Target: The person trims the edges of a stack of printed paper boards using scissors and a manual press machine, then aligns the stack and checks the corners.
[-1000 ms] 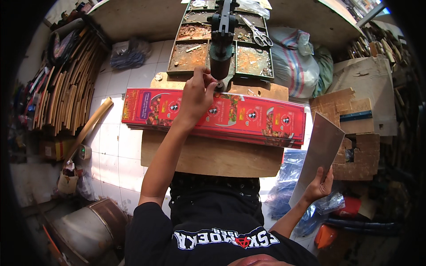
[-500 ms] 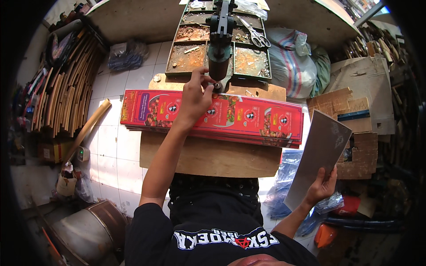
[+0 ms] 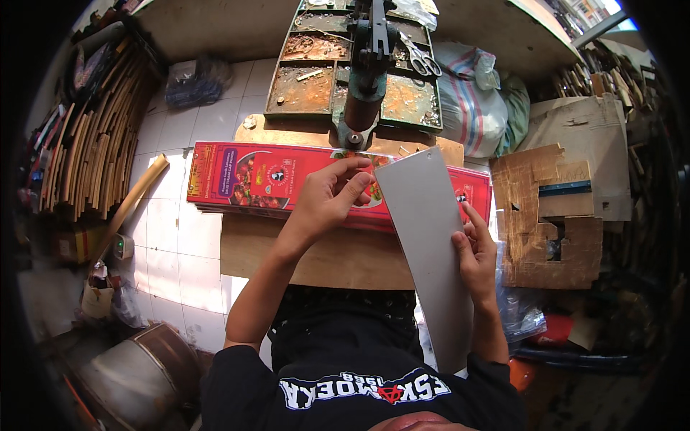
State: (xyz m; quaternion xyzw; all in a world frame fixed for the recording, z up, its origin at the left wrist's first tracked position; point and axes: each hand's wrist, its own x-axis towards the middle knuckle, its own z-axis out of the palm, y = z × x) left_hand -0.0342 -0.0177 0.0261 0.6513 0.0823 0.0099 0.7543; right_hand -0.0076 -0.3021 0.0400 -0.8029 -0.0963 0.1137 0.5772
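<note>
Right fingers (image 3: pixel 463 246) hold a grey panel (image 3: pixel 425 255) over stacked red sheets (image 3: pixel 262 176), near the left fingers (image 3: pixel 351 188).

Far left of the press (image 3: pixel 365 100), a hand could pass above the red sheets (image 3: pixel 241 172). In front of the press, the left hand (image 3: pixel 322 205) obstructs; front-right, the grey panel (image 3: pixel 424 237); behind, the tray (image 3: pixel 296 92).

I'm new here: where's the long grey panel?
Head view, right of centre: the panel is in the right hand, overlapping the stacked red printed sheets.
</note>
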